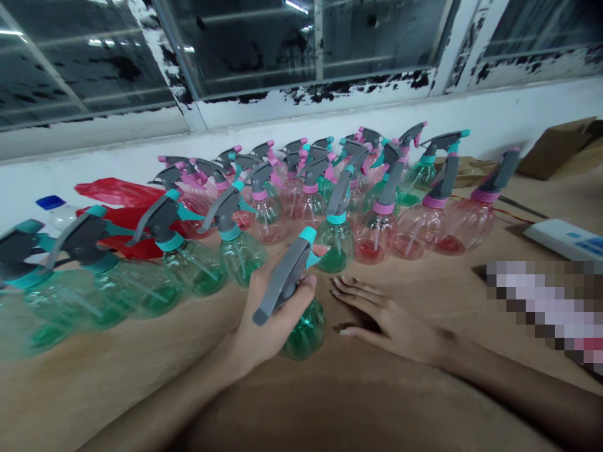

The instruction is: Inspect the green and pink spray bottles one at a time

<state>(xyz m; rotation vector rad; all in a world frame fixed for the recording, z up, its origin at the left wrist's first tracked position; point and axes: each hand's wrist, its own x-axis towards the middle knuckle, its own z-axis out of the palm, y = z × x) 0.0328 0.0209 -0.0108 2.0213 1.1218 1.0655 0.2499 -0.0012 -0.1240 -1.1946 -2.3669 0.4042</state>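
Observation:
My left hand [271, 307] is wrapped round the neck of a green spray bottle [306, 336] with a grey spray head and a turquoise nozzle. The bottle is at the middle front of the table, and the hand covers its collar. My right hand [377, 311] lies on the tabletop just right of that bottle, fingers stretched out, holding nothing. Just beyond the hands stand another green spray bottle [335, 245] with a turquoise collar and a pink spray bottle [374, 238] with a pink collar.
Several green bottles [198, 270] line the left side, and several pink ones [417, 232] the right. More stand behind, near red plastic [136, 220] and a blue-capped bottle [61, 213]. A white device [565, 238] and a cardboard box [558, 147] are at right. Windows [301, 44] rise behind.

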